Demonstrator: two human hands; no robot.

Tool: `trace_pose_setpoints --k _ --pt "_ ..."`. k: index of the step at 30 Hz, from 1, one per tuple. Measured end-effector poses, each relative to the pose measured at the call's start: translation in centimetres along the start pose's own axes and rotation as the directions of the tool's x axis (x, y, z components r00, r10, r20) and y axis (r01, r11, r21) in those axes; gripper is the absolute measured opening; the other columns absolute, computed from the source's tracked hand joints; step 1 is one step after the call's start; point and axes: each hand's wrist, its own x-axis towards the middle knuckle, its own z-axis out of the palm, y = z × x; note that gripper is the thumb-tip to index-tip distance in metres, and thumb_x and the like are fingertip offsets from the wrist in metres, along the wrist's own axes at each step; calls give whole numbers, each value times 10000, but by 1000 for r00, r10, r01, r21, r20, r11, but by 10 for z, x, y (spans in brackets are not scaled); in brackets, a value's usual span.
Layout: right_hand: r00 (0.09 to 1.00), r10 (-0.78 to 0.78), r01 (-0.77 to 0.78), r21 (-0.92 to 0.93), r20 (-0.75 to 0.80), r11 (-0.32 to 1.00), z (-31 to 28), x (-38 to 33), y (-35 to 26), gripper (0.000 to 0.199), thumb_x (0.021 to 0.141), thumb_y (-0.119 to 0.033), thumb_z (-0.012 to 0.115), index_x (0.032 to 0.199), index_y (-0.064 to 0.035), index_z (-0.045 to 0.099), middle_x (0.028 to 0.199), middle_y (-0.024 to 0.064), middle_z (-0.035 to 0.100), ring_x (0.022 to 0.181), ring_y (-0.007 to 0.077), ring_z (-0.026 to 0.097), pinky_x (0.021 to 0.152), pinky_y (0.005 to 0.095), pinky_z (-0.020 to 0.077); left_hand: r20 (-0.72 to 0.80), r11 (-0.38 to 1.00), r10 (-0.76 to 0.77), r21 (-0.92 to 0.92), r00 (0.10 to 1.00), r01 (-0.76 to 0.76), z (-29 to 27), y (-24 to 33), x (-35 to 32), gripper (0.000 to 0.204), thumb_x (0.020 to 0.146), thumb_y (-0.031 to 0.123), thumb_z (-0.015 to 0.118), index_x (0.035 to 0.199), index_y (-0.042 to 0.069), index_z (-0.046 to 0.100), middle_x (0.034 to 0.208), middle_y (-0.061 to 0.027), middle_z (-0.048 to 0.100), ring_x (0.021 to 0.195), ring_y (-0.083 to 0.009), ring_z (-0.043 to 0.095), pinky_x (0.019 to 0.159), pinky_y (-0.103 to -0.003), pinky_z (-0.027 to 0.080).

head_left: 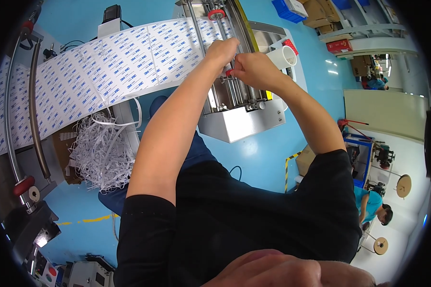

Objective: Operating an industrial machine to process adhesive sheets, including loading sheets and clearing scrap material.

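My left hand [221,51] and my right hand [257,70] are close together over the metal shafts of a roller machine [244,125]. The left fingers are curled, their tips hidden above the shafts. Closed too, my right hand has its fingertips down by a shaft, beside a small red ring [229,72]; what either hand grips is hidden. A larger red ring [216,14] sits further back on the shafts. From the left, a wide white sheet with blue print [124,62] runs into the machine under my left wrist.
Shredded white strips [103,153] are heaped below the sheet. Another set of rollers [33,110] stands at the far left. A white tube [283,57] lies right of the machine. Cardboard boxes [316,13] and a blue bin [289,10] are behind. A person [372,205] sits at the right.
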Motion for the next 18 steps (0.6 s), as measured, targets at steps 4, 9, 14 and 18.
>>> trace_pose_setpoints --k 4,9,14,18 --pt "996 55 -54 -21 70 998 -4 7 -6 229 781 -223 682 767 -18 580 716 136 633 673 310 610 631 396 465 -5 1000 -13 -5 1000 13 -2 -4 7 393 798 318 546 917 -55 588 791 -104 556 673 -183 489 648 -328 400" --pt "998 -32 38 95 -62 995 11 7 8 230 781 -219 683 804 -12 583 717 138 633 682 305 615 644 393 470 126 998 -56 -9 990 57 -3 -3 7 415 796 319 548 952 -64 585 817 -112 565 709 -188 497 655 -339 400" --pt "1000 6 -7 66 13 998 4 5 15 206 832 -193 629 816 5 574 682 107 623 657 251 618 632 343 485 -3 1000 -30 7 1000 30 -1 -2 2 429 794 335 549 952 -62 586 809 -112 575 708 -192 507 657 -348 400" --pt "961 182 -238 294 206 926 -3 7 14 178 877 -169 580 818 -1 567 660 69 605 610 162 592 586 288 480 -10 999 -36 -1 999 36 -1 -2 2 432 797 346 543 942 -58 590 821 -116 580 719 -199 513 662 -352 400"
